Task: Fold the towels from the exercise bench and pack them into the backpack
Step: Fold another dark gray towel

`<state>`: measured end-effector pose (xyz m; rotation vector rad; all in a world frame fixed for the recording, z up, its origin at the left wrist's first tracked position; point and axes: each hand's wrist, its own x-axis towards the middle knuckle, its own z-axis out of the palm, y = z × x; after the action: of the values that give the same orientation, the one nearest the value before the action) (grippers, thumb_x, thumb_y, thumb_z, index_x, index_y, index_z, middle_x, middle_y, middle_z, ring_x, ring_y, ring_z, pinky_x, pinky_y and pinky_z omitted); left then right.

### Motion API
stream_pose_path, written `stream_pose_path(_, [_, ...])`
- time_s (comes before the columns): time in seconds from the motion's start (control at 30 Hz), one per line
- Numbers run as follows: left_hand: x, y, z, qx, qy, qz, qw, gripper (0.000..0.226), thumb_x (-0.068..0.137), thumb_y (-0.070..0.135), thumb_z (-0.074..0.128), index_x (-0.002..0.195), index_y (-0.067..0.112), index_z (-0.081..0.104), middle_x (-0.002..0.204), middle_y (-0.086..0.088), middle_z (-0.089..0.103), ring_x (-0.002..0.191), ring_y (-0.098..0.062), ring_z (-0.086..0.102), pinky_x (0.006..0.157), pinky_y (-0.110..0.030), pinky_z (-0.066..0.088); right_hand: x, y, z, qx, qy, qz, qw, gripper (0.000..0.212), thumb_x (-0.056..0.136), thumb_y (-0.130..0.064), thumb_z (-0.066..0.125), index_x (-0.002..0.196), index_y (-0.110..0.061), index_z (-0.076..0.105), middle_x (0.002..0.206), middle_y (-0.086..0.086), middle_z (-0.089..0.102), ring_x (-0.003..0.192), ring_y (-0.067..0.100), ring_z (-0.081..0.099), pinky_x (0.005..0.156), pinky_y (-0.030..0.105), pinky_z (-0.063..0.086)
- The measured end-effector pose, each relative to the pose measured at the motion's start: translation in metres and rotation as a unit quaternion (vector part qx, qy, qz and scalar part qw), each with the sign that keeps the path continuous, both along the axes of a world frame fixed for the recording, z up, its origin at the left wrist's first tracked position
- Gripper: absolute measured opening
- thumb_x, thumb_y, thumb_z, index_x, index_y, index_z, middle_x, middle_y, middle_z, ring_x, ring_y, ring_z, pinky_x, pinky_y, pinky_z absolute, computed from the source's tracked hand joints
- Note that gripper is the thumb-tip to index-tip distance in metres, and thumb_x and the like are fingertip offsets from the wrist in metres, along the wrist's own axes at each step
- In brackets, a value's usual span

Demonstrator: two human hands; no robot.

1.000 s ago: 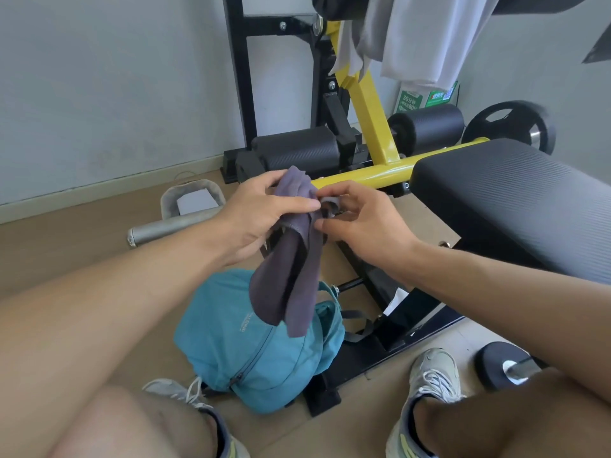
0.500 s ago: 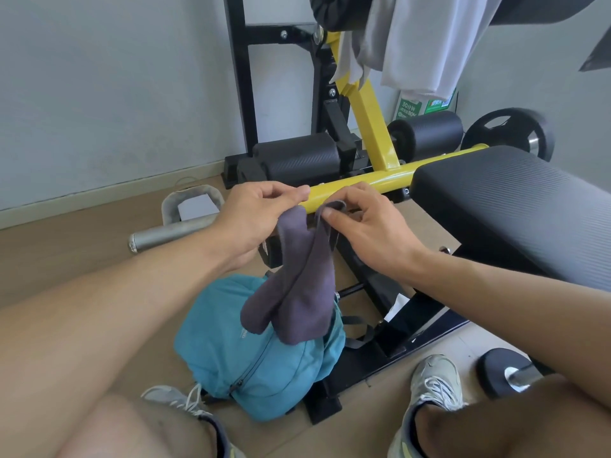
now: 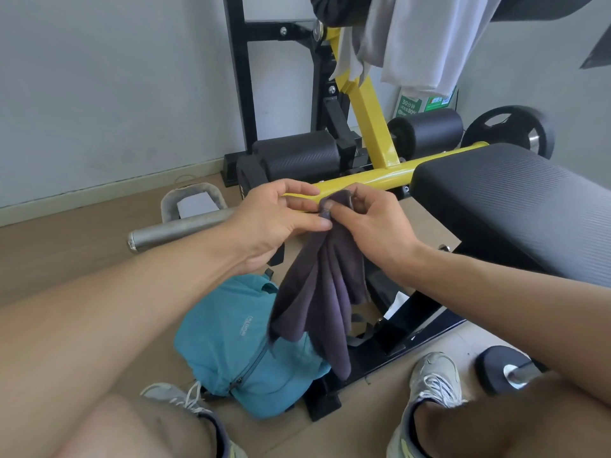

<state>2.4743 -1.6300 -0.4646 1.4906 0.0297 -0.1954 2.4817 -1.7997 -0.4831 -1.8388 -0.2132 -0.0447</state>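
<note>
Above a teal backpack [image 3: 238, 338] on the wooden floor [image 3: 66, 256], a dark purple-grey towel [image 3: 325, 292] hangs in loose folds, held up at its top edge by a seated person's two hands. The right hand [image 3: 370, 226] has its grip clamped on the towel's upper corner, thumb and curled fingers bunching the cloth; the left hand [image 3: 281, 219] pinches the same top edge just beside it, thumb tip pressed against the fabric. The towel's lower end drapes in front of the backpack's right side and reaches the black base frame [image 3: 390, 345] of the exercise bench. The backpack lies on its side between the person's shoes, its zip running diagonally across the front. To the right stands the desk [image 3: 515, 200], a black ribbed pad on a yellow bar [image 3: 380, 176], with black foam rollers behind it. A pale grey towel [image 3: 429, 38] hangs from the upper part of the rack. A steel barbell end [image 3: 172, 229] lies on the floor at left, and weight plates [image 3: 509, 127] rest near the grey wall at right.
</note>
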Motion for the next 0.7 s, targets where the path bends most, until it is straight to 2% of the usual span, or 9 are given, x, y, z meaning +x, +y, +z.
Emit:
stream_pose_path(0.17, [0.002,0.0,-0.004,-0.005,0.043,0.014,0.999,0.031,0.08,-0.013,0.075,0.104,0.004,0.066,0.094,-0.015,0.072,0.088,-0.023,0.074,0.085,-0.029,0.062,0.001,0.0,-0.003,-0.002,0.012,-0.009,1.0,0.01,0.093,-0.026,0.075,0.091,-0.016,0.073,0.086,0.005,0.078,0.088,0.024,0.075,0.087,0.048,0.061])
stream_pose_path(0.27, [0.001,-0.004,-0.007,-0.008,0.075,0.004,0.997,0.023,0.084,-0.008,0.075,0.102,0.003,0.065,0.093,-0.015,0.073,0.085,-0.022,0.074,0.081,-0.03,0.064,0.001,-0.002,-0.003,0.008,0.033,-0.007,0.999,0.013,0.093,-0.023,0.075,0.094,-0.011,0.074,0.088,0.005,0.079,0.09,0.026,0.076,0.089,0.049,0.061])
stream_pose_path(0.4, [0.005,-0.004,-0.01,0.007,0.11,-0.007,0.994,0.012,0.087,0.003,0.077,0.091,0.007,0.066,0.086,-0.01,0.074,0.078,-0.018,0.073,0.076,-0.027,0.063,0.002,-0.003,-0.004,0.016,0.051,-0.009,0.999,0.01,0.096,-0.022,0.071,0.098,-0.015,0.078,0.092,0.001,0.08,0.093,0.018,0.076,0.092,0.043,0.061])
stream_pose_path(0.57, [0.012,0.009,-0.013,0.018,0.093,0.031,0.995,0.009,0.093,0.009,0.072,0.088,0.012,0.065,0.088,-0.009,0.074,0.078,-0.018,0.073,0.079,-0.03,0.061,0.009,-0.007,-0.008,-0.004,0.075,-0.022,0.997,0.025,0.107,-0.024,0.052,0.109,-0.022,0.077,0.1,0.0,0.078,0.103,0.016,0.072,0.099,0.045,0.057])
stream_pose_path(0.7, [0.017,0.018,-0.016,0.051,0.046,0.096,0.993,0.009,0.097,0.01,0.067,0.09,0.011,0.062,0.097,-0.015,0.075,0.08,-0.022,0.075,0.075,-0.031,0.062,0.009,-0.011,-0.003,-0.048,0.069,0.052,0.995,0.028,0.107,-0.025,0.051,0.109,-0.027,0.078,0.105,-0.002,0.079,0.107,0.016,0.072,0.102,0.048,0.055])
